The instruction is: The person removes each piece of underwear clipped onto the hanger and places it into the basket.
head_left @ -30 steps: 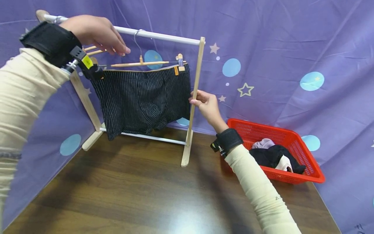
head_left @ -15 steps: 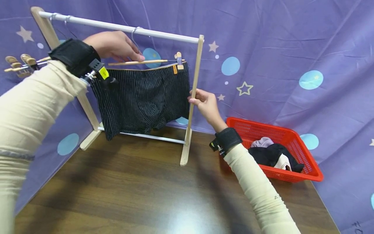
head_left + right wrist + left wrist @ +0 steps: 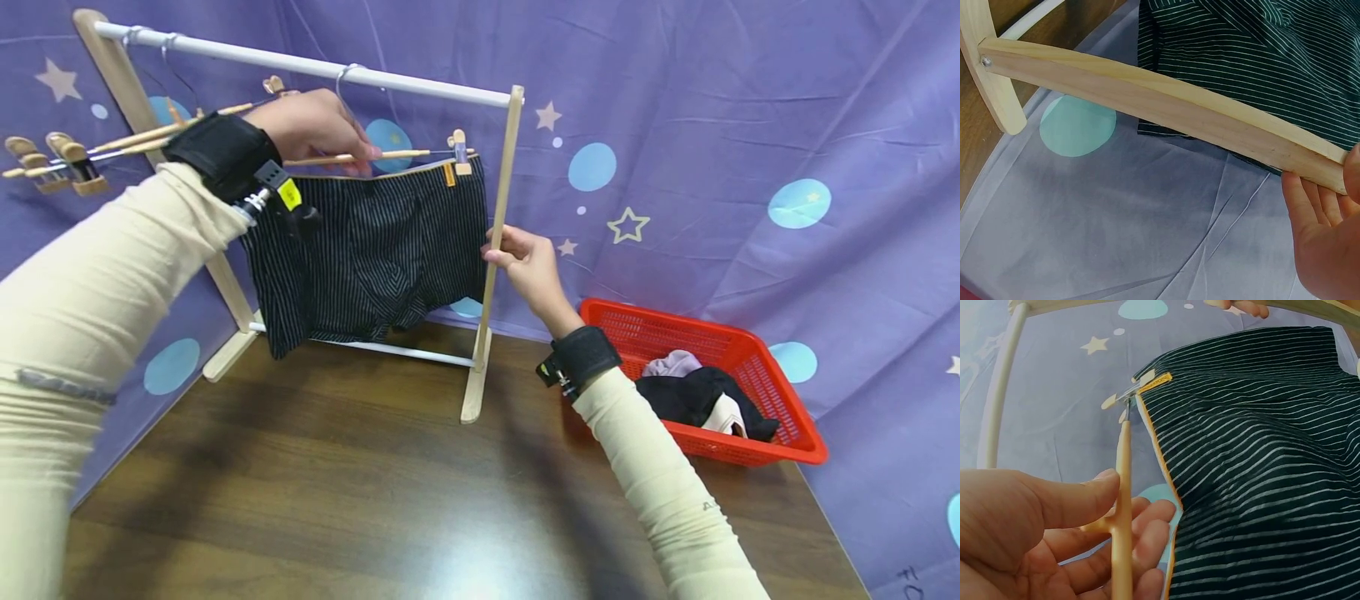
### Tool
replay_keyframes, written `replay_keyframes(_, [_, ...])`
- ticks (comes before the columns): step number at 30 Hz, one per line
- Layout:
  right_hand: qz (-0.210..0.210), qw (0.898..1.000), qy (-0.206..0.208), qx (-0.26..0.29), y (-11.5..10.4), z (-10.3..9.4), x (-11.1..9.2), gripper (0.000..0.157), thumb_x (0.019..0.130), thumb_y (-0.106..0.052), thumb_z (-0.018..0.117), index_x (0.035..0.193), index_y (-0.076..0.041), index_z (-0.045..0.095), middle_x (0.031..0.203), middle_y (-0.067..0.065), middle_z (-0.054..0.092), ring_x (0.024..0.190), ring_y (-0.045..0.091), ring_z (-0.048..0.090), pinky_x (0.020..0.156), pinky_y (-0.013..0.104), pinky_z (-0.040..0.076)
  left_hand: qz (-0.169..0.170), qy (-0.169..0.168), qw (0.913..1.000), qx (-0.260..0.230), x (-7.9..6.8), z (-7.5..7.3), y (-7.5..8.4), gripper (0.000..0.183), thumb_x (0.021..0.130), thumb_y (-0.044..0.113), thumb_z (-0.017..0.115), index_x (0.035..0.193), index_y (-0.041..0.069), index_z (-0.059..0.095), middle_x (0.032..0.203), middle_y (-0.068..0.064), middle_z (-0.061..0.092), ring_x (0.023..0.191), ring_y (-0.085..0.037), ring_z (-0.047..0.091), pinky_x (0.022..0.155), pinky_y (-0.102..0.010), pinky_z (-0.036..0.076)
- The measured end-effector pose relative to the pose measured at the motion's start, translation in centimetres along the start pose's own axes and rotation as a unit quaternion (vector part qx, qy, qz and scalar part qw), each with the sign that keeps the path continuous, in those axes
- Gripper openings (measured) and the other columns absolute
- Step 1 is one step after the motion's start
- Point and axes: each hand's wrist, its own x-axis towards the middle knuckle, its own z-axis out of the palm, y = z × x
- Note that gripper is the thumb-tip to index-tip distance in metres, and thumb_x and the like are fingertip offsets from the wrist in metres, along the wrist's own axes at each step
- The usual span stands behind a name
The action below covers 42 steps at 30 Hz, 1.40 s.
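Note:
Dark striped shorts (image 3: 367, 250) with an orange waistband edge hang from a wooden clip hanger (image 3: 405, 153) on the rack's white rail. My left hand (image 3: 318, 125) holds the hanger's bar near its middle; in the left wrist view its thumb and fingers lie around the wooden bar (image 3: 1122, 519). A clip (image 3: 461, 152) pinches the waistband at the right end; the left end is hidden behind my hand and wrist. My right hand (image 3: 528, 262) grips the rack's right wooden post (image 3: 504, 183), its fingertips on the post's edge in the right wrist view.
Other clip hangers (image 3: 67, 162) hang at the rail's left end, behind my left forearm. A red basket (image 3: 697, 325) at the right holds black, lilac and cream cloth. The rack stands on a brown wooden table (image 3: 360, 483) against a purple curtain (image 3: 712, 125).
My left hand has moved right and down from near the rail and taken hold of the hanger's bar. My right hand stays on the post.

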Motion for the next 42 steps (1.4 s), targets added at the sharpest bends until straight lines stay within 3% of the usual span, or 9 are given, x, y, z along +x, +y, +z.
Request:
replay_keyframes(6, [0.004,1.0,-0.002,-0.003,0.0,0.0,-0.1,0.027,0.091,0.006,0.07,0.117,0.012,0.067,0.105,0.032,0.072,0.085,0.006,0.071,0.085,0.023,0.058,0.002,-0.011,0.999,-0.044,0.2,0.4,-0.3,0.018,0.105,0.022,0.057,0.105,0.006,0.066,0.068,0.013,0.071,0.057,0.002,0.06,0.054,-0.016,0.049])
replay_keyframes(15, [-0.002,1.0,-0.002,0.002,-0.1,-0.1,-0.2,0.026,0.091,0.007,0.069,0.117,0.014,0.066,0.105,0.034,0.071,0.083,0.002,0.069,0.083,0.021,0.057,-0.001,-0.006,0.999,-0.043,0.5,0.8,0.1,0.039,0.108,0.024,0.05,0.074,0.019,0.07,0.063,0.014,0.067,0.056,0.003,0.056,0.052,-0.016,0.046])
replay_keyframes(21, [0.002,1.0,-0.005,0.001,-0.1,-0.1,-0.1,0.027,0.092,0.006,0.068,0.118,0.013,0.066,0.105,0.033,0.072,0.083,0.003,0.069,0.085,0.022,0.057,-0.016,0.004,0.9988,-0.047,0.4,0.8,0.1,0.043,0.107,0.024,0.051,0.069,0.022,0.07,0.061,0.014,0.063,0.054,0.001,0.053,0.054,-0.016,0.044])
replay_keyframes(27, [0.006,1.0,-0.005,0.0,-0.3,-0.2,-0.1,0.025,0.092,0.006,0.068,0.116,0.01,0.068,0.105,0.031,0.072,0.084,0.003,0.07,0.086,0.024,0.058,-0.01,0.01,0.9992,-0.036,0.2,0.7,0.3,0.043,0.107,0.022,0.052,0.068,0.022,0.071,0.058,0.014,0.061,0.052,0.002,0.049,0.049,-0.019,0.036])
replay_keyframes(32, [0.004,1.0,-0.003,0.01,-0.3,-0.2,0.0,0.026,0.091,0.008,0.068,0.117,0.012,0.067,0.102,0.03,0.073,0.084,0.005,0.069,0.083,0.021,0.057,-0.002,0.017,0.9998,-0.01,-0.1,0.2,0.6,0.038,0.107,0.022,0.052,0.074,0.02,0.073,0.061,0.014,0.063,0.053,0.001,0.049,0.049,-0.019,0.036])
replay_keyframes(38, [0.001,1.0,-0.002,0.011,-0.3,-0.2,0.1,0.028,0.091,0.008,0.068,0.118,0.014,0.066,0.101,0.03,0.073,0.082,0.003,0.069,0.081,0.019,0.055,0.005,-0.001,0.9997,0.023,-0.6,-0.7,1.2,0.024,0.108,0.017,0.049,0.098,0.01,0.069,0.066,0.014,0.062,0.06,-0.001,0.048,0.055,-0.02,0.041])
replay_keyframes(42, [0.006,1.0,-0.003,0.018,-0.2,-0.2,0.2,0.027,0.091,0.009,0.067,0.118,0.013,0.067,0.106,0.034,0.07,0.08,0.001,0.069,0.082,0.02,0.057,0.018,-0.005,0.9986,0.049,-1.3,-1.1,1.1,0.026,0.108,0.013,0.047,0.121,-0.001,0.063,0.07,0.016,0.064,0.063,-0.002,0.049,0.057,-0.02,0.041])
